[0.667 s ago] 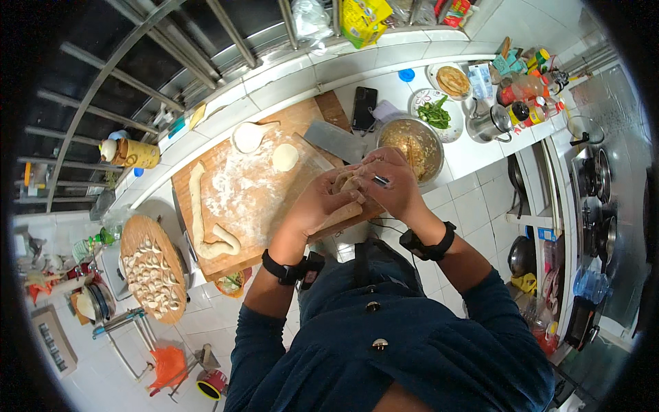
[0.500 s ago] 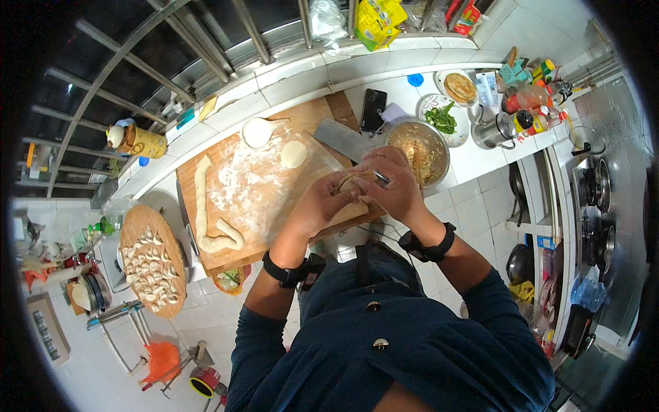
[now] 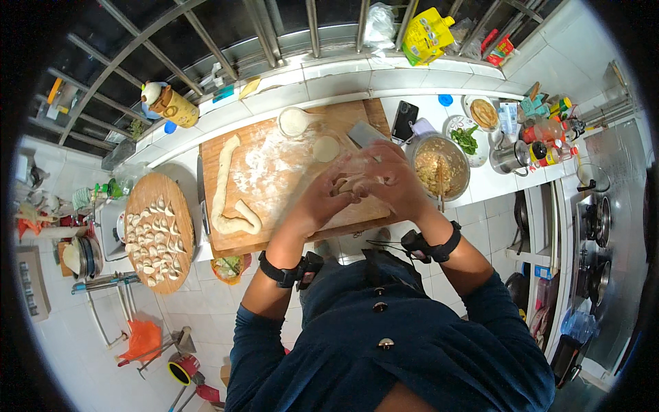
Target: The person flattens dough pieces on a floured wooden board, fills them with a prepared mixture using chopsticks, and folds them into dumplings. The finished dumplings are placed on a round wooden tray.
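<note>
Over the near right part of the floured wooden board (image 3: 281, 199), my two hands meet at the fingertips. My left hand (image 3: 322, 196) and my right hand (image 3: 395, 182) are both closed on a small pale dumpling (image 3: 354, 184), mostly covered by the fingers. Beyond them on the board lie a round dough wrapper (image 3: 326, 149), a white bowl of flour (image 3: 294, 121) and a cleaver (image 3: 365, 134), partly behind my right hand. A long dough rope (image 3: 222, 178) bends along the board's left side. Right of my hands stands a metal bowl (image 3: 464, 180) of chopped filling with chopsticks (image 3: 441, 180).
Many shaped dumplings cover a round wooden board (image 3: 180, 196) at the left. A knife (image 3: 203, 199) lies between the boards. Behind the metal bowl are a phone (image 3: 405, 121), a plate of green vegetables (image 3: 478, 158), a plate of flatbread (image 3: 473, 103), a metal pot (image 3: 506, 154) and several bottles.
My fingers have drawn together around the folded dough, which showed more openly before. The whole view has shifted, so the counter sits further right and lower.
</note>
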Tool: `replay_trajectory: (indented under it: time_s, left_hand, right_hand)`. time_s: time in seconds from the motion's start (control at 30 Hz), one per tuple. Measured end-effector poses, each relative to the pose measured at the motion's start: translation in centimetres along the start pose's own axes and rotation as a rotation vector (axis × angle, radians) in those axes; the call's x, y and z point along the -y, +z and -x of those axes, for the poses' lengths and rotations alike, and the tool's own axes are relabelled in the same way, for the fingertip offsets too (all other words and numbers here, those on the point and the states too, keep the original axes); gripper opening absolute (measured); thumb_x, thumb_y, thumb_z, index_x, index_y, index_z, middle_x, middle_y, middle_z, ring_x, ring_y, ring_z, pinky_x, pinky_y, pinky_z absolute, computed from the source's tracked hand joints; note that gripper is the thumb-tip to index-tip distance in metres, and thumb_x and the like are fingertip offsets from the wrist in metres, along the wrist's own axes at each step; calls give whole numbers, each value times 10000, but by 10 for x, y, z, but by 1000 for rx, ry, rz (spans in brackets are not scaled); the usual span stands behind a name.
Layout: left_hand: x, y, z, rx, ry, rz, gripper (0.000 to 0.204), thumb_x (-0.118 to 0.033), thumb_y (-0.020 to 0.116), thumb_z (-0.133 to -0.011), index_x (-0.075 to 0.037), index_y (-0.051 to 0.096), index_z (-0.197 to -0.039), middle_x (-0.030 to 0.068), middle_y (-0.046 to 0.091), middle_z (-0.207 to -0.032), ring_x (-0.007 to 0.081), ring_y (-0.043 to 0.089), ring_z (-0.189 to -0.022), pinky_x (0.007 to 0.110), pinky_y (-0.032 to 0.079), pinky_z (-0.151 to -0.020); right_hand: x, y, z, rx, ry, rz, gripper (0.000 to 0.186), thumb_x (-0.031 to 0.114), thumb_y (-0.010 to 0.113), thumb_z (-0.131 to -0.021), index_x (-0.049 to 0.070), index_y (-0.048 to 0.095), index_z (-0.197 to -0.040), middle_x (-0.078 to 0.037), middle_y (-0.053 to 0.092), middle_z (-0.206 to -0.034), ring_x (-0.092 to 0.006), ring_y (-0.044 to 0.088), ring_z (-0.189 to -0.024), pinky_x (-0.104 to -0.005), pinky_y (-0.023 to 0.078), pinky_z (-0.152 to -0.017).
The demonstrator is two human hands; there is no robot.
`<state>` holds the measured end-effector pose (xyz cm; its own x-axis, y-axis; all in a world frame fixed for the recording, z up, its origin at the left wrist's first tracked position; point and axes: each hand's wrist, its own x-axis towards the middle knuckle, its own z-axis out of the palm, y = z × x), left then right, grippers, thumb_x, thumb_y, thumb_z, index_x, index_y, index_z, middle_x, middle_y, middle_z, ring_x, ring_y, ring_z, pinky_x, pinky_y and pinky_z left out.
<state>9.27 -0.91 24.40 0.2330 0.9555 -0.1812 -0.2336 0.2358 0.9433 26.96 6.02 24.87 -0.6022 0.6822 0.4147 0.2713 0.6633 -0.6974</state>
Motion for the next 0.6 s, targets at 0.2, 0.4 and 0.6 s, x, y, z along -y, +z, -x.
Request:
replay_trajectory:
  time_s: [0.2,0.4,0.6]
  left_hand:
    - [5,-17,15,-178,202,1,712,-83,656,-809,-3,278,-1408,90,540,-1168,150,538,-1022,271,472,-827]
    - [17,-4,12,-457,437,54,528,-137,691,-794,35,479,-1245,89,504,-1170,193,495,-1097,301,418,-923]
    - [-8,-13,12,-502,640,-614,341,-172,611,-849,4,585,-1139,161,534,-1054,287,526,-1002,345,427,-865]
  right_hand:
    - [14,11,-14,121,316,-548,182,95,631,-838,22,679,-998,-69,645,-1049,-188,574,-1008,-302,453,-873]
    - [33,36,-18,15,491,-782,190,66,616,-859,-39,654,-1012,-77,645,-1019,-112,584,-909,-246,471,-807]
    - [43,36,-25,-26,332,-618,181,100,641,-847,-14,671,-985,-79,658,-955,-114,600,-853,-239,478,-756]
